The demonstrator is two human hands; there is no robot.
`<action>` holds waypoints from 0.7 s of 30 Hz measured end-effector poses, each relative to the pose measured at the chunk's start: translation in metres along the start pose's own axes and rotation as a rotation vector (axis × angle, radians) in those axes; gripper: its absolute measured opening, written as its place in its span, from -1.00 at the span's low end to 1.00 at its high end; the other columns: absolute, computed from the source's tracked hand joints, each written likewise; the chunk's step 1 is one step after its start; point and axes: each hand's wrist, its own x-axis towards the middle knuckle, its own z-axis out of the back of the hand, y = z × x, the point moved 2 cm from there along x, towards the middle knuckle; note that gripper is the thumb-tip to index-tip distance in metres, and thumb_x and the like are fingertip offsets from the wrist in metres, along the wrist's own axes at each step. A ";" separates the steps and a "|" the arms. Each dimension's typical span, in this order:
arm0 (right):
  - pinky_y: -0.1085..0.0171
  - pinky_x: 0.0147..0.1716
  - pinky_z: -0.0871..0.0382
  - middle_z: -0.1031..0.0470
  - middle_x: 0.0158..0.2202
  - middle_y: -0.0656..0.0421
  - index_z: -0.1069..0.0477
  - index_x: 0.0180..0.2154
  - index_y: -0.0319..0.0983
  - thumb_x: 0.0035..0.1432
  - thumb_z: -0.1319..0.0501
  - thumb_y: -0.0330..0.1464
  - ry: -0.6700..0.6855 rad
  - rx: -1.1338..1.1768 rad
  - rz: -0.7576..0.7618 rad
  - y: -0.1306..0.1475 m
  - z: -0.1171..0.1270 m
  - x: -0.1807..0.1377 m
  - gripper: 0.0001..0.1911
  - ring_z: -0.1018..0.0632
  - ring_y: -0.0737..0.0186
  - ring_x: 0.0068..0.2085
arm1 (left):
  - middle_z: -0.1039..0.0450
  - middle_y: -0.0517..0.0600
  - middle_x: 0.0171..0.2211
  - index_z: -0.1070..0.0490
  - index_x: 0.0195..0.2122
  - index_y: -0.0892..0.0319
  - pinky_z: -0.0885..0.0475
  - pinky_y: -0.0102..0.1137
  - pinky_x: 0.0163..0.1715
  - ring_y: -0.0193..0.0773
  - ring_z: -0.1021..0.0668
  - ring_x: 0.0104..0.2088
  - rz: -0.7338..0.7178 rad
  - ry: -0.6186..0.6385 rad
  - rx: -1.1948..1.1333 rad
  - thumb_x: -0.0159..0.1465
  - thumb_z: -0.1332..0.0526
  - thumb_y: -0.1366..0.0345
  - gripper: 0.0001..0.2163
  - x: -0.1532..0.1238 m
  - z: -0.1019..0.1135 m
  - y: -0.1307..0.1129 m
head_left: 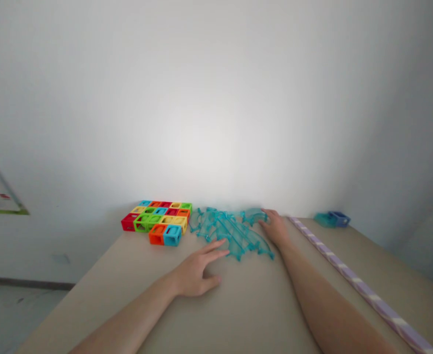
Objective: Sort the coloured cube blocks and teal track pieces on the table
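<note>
A pile of translucent teal track pieces [227, 231], some curved and some straight, lies on the table close to the wall. My left hand [197, 273] is open at the pile's near edge, fingers spread and the fingertips beside the nearest pieces. At the far right of the pile, my right hand [276, 230] has its thumb and fingers closed around the end of a curved teal track piece [253, 215]. That piece lies low, near the wall.
Colourful hollow cube blocks [160, 216] stand in rows left of the pile. A purple-and-white striped strip [349, 277] runs along the table [245, 309] to my right. Beyond it are a blue block [339, 219] and a teal piece [324, 219]. A wall [216, 123] rises behind.
</note>
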 end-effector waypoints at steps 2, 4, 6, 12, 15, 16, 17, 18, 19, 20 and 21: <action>0.17 0.12 -0.11 -0.40 0.00 0.00 -0.44 -0.04 -0.24 0.14 -0.18 -0.33 -0.021 -0.065 -0.015 0.001 -0.001 -0.001 -0.66 -0.36 0.04 0.09 | 0.04 0.02 0.36 -0.15 0.27 0.00 -0.08 -0.11 0.27 -0.09 -0.12 0.32 -0.001 0.003 0.004 0.18 -0.23 0.29 -0.40 0.000 0.000 0.000; 0.14 0.12 -0.07 -0.33 0.03 -0.04 -0.46 -0.11 -0.27 0.15 -0.18 -0.31 -0.056 -0.122 -0.028 0.004 0.000 -0.002 -0.72 -0.31 -0.01 0.11 | 0.05 0.02 0.36 -0.15 0.27 0.01 -0.08 -0.11 0.27 -0.09 -0.11 0.32 -0.002 0.005 0.012 0.18 -0.22 0.29 -0.40 0.000 -0.001 0.001; 0.18 0.08 -0.09 -0.28 0.06 -0.05 -0.45 -0.15 -0.28 0.17 -0.16 -0.32 -0.070 -0.163 -0.016 0.007 0.000 -0.004 -0.77 -0.32 0.02 0.10 | 0.04 0.02 0.36 -0.16 0.26 0.01 -0.08 -0.11 0.27 -0.09 -0.11 0.33 0.001 0.006 0.021 0.18 -0.22 0.29 -0.40 0.000 -0.002 0.002; 0.24 -0.16 -0.21 -0.43 -0.19 -0.02 -0.39 -0.19 -0.30 0.19 -0.10 -0.41 -0.010 -0.238 0.052 0.014 -0.004 -0.004 -0.83 -0.46 0.09 -0.15 | 0.04 0.02 0.36 -0.15 0.27 0.01 -0.07 -0.13 0.27 -0.08 -0.11 0.32 0.014 0.016 0.033 0.18 -0.24 0.24 -0.39 0.000 -0.002 0.003; 0.24 -0.16 -0.20 -0.45 -0.19 -0.02 -0.41 -0.22 -0.28 0.14 -0.07 -0.53 0.019 -0.249 0.098 0.016 -0.007 -0.005 -0.80 -0.47 0.10 -0.16 | 0.02 0.02 0.35 -0.15 0.27 0.01 -0.06 -0.16 0.28 -0.09 -0.11 0.32 0.022 0.021 0.046 0.18 -0.24 0.23 -0.39 0.000 -0.002 0.003; 0.24 -0.15 -0.20 -0.46 -0.20 -0.02 -0.42 -0.22 -0.27 0.13 -0.07 -0.54 0.026 -0.245 0.112 0.017 -0.008 -0.005 -0.79 -0.48 0.10 -0.15 | 0.02 0.02 0.35 -0.15 0.27 0.01 -0.06 -0.17 0.28 -0.09 -0.11 0.32 0.026 0.020 0.049 0.18 -0.24 0.22 -0.40 -0.001 -0.002 0.003; 0.24 -0.15 -0.21 -0.47 -0.20 -0.01 -0.43 -0.21 -0.27 0.13 -0.09 -0.53 0.029 -0.237 0.123 0.018 -0.008 -0.005 -0.79 -0.48 0.10 -0.14 | 0.02 0.02 0.35 -0.15 0.27 0.01 -0.07 -0.17 0.27 -0.09 -0.11 0.32 0.030 0.021 0.051 0.18 -0.24 0.22 -0.39 -0.001 -0.002 0.004; 0.25 -0.14 -0.22 -0.48 -0.18 0.00 -0.44 -0.20 -0.26 0.13 -0.11 -0.50 0.028 -0.227 0.129 0.018 -0.007 -0.006 -0.79 -0.49 0.10 -0.13 | 0.02 0.02 0.35 -0.15 0.27 0.00 -0.07 -0.17 0.27 -0.09 -0.11 0.32 0.033 0.022 0.051 0.17 -0.25 0.22 -0.39 -0.001 -0.002 0.004; 0.25 -0.14 -0.24 -0.48 -0.16 0.01 -0.45 -0.17 -0.26 0.13 -0.13 -0.45 0.022 -0.215 0.130 0.018 -0.006 -0.006 -0.79 -0.49 0.09 -0.12 | 0.02 0.01 0.35 -0.16 0.27 0.00 -0.07 -0.17 0.27 -0.08 -0.11 0.32 0.034 0.022 0.050 0.17 -0.25 0.22 -0.39 -0.001 -0.002 0.004; 0.26 -0.14 -0.26 -0.48 -0.14 0.00 -0.45 -0.15 -0.27 0.13 -0.15 -0.41 0.013 -0.201 0.126 0.019 -0.005 -0.006 -0.77 -0.50 0.09 -0.11 | 0.03 0.00 0.36 -0.16 0.26 -0.01 -0.07 -0.17 0.27 -0.08 -0.11 0.32 0.033 0.022 0.048 0.16 -0.25 0.23 -0.38 -0.001 -0.002 0.004; 0.26 -0.13 -0.27 -0.48 -0.11 0.00 -0.45 -0.11 -0.28 0.14 -0.17 -0.36 0.002 -0.187 0.119 0.019 -0.003 -0.006 -0.73 -0.50 0.09 -0.10 | 0.03 0.00 0.36 -0.16 0.26 -0.01 -0.07 -0.17 0.27 -0.07 -0.11 0.32 0.031 0.023 0.045 0.16 -0.25 0.24 -0.38 -0.001 -0.002 0.004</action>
